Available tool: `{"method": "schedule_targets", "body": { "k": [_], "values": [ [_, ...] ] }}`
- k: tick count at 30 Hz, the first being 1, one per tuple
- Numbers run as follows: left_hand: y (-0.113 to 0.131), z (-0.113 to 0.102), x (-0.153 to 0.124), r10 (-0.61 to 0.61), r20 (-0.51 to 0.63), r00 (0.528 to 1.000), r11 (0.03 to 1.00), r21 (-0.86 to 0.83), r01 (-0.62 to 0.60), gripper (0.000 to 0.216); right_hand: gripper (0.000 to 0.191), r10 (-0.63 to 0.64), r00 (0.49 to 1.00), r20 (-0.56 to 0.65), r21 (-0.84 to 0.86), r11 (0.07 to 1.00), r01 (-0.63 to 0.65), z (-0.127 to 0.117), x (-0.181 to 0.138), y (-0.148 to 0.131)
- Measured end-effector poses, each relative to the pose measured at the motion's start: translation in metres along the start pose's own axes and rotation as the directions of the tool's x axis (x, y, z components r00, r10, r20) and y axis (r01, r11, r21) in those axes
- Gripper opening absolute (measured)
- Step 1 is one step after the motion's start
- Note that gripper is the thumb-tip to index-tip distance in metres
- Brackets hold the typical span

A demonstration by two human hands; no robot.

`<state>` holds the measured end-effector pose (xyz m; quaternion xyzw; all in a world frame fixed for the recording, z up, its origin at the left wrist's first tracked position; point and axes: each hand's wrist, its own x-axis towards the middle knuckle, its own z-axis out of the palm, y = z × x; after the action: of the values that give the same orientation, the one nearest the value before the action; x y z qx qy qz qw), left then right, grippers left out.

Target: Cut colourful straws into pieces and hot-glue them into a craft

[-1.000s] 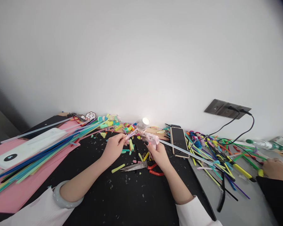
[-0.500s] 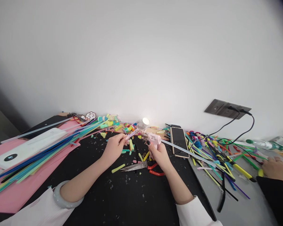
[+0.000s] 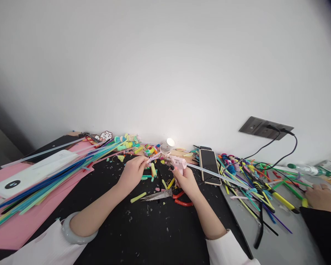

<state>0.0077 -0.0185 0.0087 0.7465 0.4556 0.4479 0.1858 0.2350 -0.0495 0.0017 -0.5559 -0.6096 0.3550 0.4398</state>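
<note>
My right hand (image 3: 184, 181) is wrapped round the grip of a pink glue gun (image 3: 176, 162), whose clear glue stick (image 3: 217, 175) trails off to the right. Its nozzle points left at a small pale pink piece (image 3: 152, 158) that my left hand (image 3: 132, 172) pinches between its fingertips. Both hands hover over a black mat (image 3: 143, 228). A pair of scissors (image 3: 156, 196) and red-handled pliers (image 3: 182, 200) lie on the mat just below my hands.
Long coloured straws (image 3: 52, 176) fan across pink paper (image 3: 19, 224) at left, beside a white power bank (image 3: 30, 173). A phone (image 3: 209, 165) lies right of the glue gun. More straws (image 3: 259, 184) and cables litter the grey table; another person's hand (image 3: 321, 198) rests at far right.
The glue gun and my right hand have shifted very slightly; my left hand keeps its pinch on the small piece. The other person's hand has barely moved.
</note>
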Motion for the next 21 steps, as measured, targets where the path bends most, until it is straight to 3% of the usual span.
{"method": "schedule_targets", "body": {
  "k": [11,21],
  "values": [
    [0.0038,0.0027,-0.0012,-0.093,0.015,0.996,0.995,-0.042,0.094,0.025,0.038,-0.012,0.998,0.060,0.092,0.996,0.006,0.0025,-0.0005,0.0014],
    [0.0056,0.0028,-0.0014,-0.094,0.026,0.995,0.995,-0.027,0.095,0.027,0.041,0.030,0.997,0.076,0.098,0.994,-0.037,0.0044,-0.0028,0.0003]
  ]
}}
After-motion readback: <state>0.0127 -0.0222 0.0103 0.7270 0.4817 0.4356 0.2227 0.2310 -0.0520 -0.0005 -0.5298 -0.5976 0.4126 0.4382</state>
